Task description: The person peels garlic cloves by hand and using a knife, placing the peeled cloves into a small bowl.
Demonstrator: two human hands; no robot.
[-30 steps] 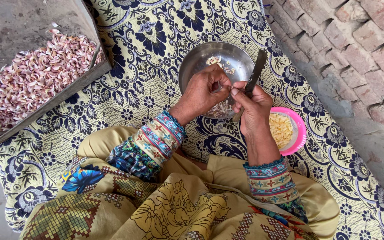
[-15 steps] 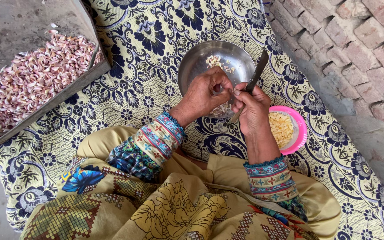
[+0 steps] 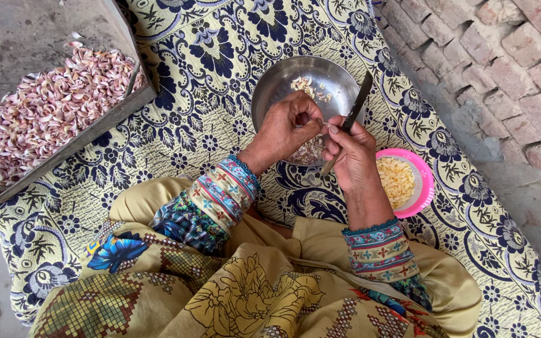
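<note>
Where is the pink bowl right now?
In the head view, the pink bowl of peeled cloves sits on the patterned cloth at the person's right, beside the right hand and below-right of the steel bowl.

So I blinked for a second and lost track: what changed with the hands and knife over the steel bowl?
Very little. The right hand tilted the knife slightly, its tip ending a bit lower and further left, grip unchanged. The left hand kept pinching a garlic clove against the blade. The steel bowl, pink bowl and tray of unpeeled garlic stayed put.
</note>
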